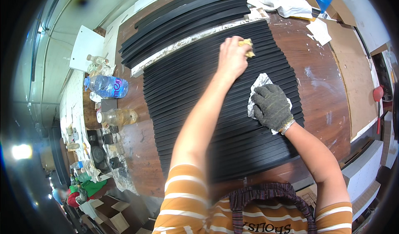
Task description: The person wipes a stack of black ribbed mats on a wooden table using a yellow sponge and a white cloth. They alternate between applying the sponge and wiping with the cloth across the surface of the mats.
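Many dark strips (187,87) lie side by side across the brown table, forming a wide ribbed sheet. Bare and stretched towards its far part, my left hand (233,56) grips a crumpled yellow sponge or cloth (248,47) against the strips. My right hand (272,107), in a dark grey knitted glove, presses down on a crumpled whitish cloth or paper (253,103) at the right part of the strips. Past a white-smeared bar (174,51), more dark strips (187,19) are stacked at the far edge.
On the left of the brown table (137,150) stand or lie a large plastic bottle (107,86) and a jar of yellowish liquid (120,117). White fabric (280,0) lies far right, near cardboard (355,78). Another person (74,198) is at the distant lower left.
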Motion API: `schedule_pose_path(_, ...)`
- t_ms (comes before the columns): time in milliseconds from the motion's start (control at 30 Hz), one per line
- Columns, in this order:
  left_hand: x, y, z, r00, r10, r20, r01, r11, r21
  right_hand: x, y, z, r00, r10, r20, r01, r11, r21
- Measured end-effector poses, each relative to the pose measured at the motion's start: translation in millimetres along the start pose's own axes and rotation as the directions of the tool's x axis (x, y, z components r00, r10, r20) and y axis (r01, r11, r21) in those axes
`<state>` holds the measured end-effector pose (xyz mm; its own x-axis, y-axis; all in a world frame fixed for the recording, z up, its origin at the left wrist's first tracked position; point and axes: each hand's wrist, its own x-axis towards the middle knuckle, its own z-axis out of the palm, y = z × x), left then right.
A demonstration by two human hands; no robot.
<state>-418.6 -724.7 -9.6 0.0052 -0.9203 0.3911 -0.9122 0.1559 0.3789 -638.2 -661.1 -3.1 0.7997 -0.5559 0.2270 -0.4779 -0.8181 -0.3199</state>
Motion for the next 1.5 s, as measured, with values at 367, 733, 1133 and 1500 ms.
schedule_pose_path(367, -118.6, -135.3, -121.9, 0.979, -0.205, 0.01, 0.185, 0.902, 0.39, -1.1, 5.3, 5.7, 0.994, -0.048, -0.093, 0.046, 0.999, -0.019)
schedule_pose_path(733, -132.8, -132.2, -154.2, 0.927, -0.355, -0.124, 0.374, 0.837, 0.398, -4.4, 6.5, 6.1, 0.998, -0.033, -0.06, 0.032, 0.999, -0.016)
schedule_pose_path(1133, -36.0, -19.1, -53.7, 0.851, -0.457, 0.259, 0.525, 0.753, -0.397, -1.6, 5.1, 1.3, 0.999, 0.021, 0.048, -0.021, 1.0, -0.001)
schedule_pose_path(1500, -129.9, -71.5, -130.0, 0.971, -0.207, 0.117, 0.139, 0.895, 0.425, -4.3, 3.9, 3.6, 1.0, -0.025, -0.018, 0.023, 0.997, -0.076)
